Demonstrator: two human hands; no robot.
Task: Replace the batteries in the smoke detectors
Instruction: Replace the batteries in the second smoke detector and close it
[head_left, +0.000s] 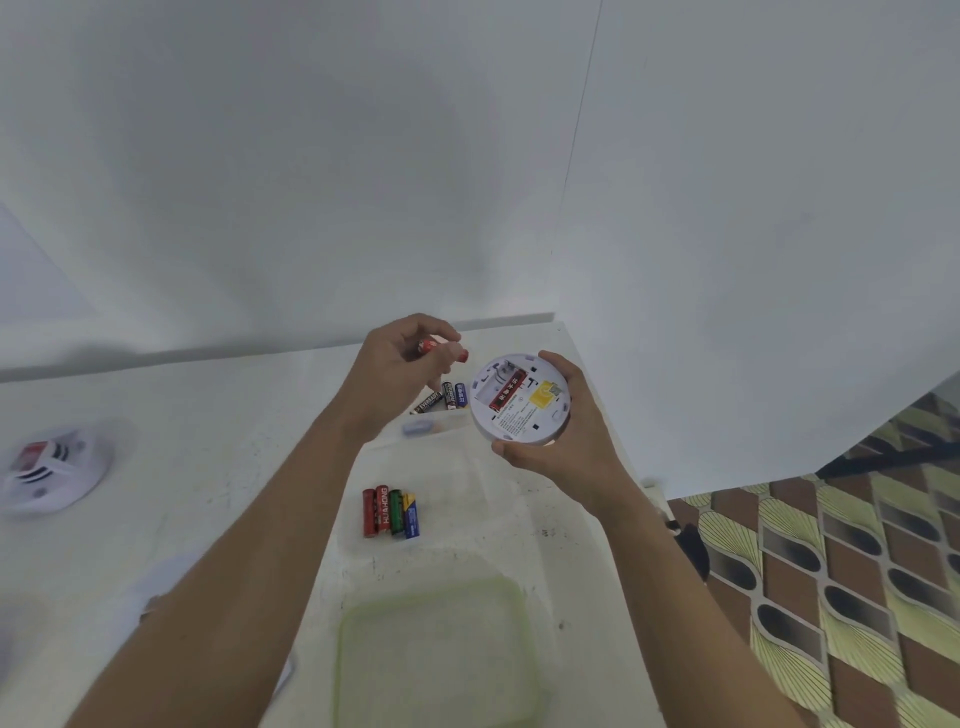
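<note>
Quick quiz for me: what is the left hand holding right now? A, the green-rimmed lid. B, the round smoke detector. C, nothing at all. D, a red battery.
D: the left hand pinches a red battery in its fingertips, while the right hand holds the round smoke detector, its back facing up.

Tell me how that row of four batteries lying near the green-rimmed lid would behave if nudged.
The four batteries are smooth cylinders lying on their sides, so they would probably roll if pushed across their length. They lie side by side, seemingly touching, so nudging one likely shifts its neighbours. The white table looks flat, so they should stay put untouched.
</note>
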